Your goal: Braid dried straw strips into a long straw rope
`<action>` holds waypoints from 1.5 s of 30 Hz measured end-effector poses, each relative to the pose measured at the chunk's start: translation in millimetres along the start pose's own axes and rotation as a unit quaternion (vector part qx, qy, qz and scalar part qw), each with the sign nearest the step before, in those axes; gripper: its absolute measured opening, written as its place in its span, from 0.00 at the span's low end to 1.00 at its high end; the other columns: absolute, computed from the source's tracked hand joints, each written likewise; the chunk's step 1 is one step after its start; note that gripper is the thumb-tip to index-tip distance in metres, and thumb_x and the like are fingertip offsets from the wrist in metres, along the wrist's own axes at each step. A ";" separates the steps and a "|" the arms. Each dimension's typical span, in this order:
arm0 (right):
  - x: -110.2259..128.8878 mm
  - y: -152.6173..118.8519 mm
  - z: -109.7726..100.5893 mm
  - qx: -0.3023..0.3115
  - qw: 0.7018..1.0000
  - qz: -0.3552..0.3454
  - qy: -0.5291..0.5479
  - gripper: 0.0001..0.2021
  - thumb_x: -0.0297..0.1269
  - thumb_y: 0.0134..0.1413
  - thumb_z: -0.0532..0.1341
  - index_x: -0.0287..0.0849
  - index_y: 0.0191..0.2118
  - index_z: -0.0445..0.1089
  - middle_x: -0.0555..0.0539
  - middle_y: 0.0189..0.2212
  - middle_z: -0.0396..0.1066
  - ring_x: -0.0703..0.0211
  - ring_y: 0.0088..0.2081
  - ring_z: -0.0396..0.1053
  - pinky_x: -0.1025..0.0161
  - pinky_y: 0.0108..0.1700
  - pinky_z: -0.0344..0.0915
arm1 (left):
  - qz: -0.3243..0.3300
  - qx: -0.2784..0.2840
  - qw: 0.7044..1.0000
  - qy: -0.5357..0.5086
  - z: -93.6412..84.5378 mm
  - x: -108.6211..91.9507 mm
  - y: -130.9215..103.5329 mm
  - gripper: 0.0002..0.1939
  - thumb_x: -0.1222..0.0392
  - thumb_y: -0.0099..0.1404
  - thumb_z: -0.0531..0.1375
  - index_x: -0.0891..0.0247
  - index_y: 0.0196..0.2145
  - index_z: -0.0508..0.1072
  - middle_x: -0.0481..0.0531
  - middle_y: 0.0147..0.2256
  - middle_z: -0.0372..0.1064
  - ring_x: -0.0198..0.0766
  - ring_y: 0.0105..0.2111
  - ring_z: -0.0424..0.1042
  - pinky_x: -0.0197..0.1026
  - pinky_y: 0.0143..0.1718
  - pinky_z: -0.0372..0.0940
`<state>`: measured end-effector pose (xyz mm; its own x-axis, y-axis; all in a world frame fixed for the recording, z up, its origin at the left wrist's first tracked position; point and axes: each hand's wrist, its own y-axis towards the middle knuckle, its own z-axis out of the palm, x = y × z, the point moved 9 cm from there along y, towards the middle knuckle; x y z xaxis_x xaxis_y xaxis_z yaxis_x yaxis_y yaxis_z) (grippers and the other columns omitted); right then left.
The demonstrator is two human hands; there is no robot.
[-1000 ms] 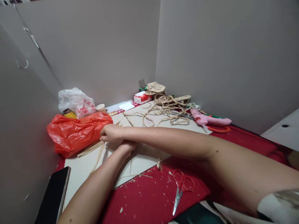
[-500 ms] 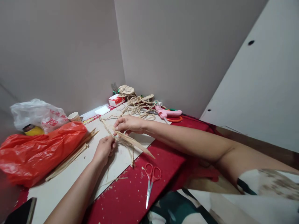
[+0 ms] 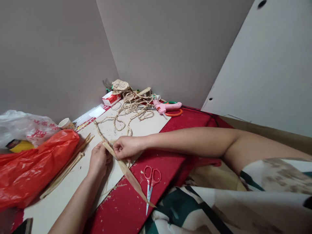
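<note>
My left hand (image 3: 99, 159) is closed, pinching the working end of a thin braided cord (image 3: 99, 131) of dried plant fibre. From this pinch a wide, pale dried leaf strip (image 3: 131, 180) runs down to the right, its tip lying across the scissors. Close beside it, my right hand (image 3: 128, 147) is curled shut at the loose strands of the braid; its fingertips partly hide what they grip. Red-handled scissors (image 3: 151, 177) lie on the red cloth (image 3: 117, 201), near the table edge.
A pale board (image 3: 62, 191) lies under my hands. Tangled braided cord (image 3: 133, 100), a pink glue gun (image 3: 167, 106) and a red-and-white box (image 3: 111, 98) are at the back. Left are a red plastic bag (image 3: 46, 165), a paper cup (image 3: 66, 123) and a bundle of dried strips (image 3: 64, 172).
The wide leaf strip has swung down toward me, across the scissors. My right hand has turned from an open-fingered pinch into a curled fist. The view has shifted slightly right.
</note>
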<state>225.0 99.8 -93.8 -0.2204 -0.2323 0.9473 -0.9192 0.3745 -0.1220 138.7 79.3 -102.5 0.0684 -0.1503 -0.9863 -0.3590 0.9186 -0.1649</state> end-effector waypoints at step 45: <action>12.5 -0.3 1.8 -0.058 0.992 -0.057 0.101 0.07 0.33 0.46 0.60 0.38 0.25 0.61 0.56 0.15 0.62 0.71 0.14 0.60 0.73 0.16 0.58 | 0.096 -0.113 0.988 0.041 -12.8 -19.0 -5.2 0.09 0.57 0.55 0.60 0.64 0.23 0.66 0.42 0.19 0.62 0.27 0.17 0.60 0.30 0.20 0.56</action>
<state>221.9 95.2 -82.5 -0.0370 -0.0985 0.9945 -0.8875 0.4605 0.0126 127.4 72.7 -83.0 -0.0924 -0.0187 -0.9955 -0.5574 0.8295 0.0362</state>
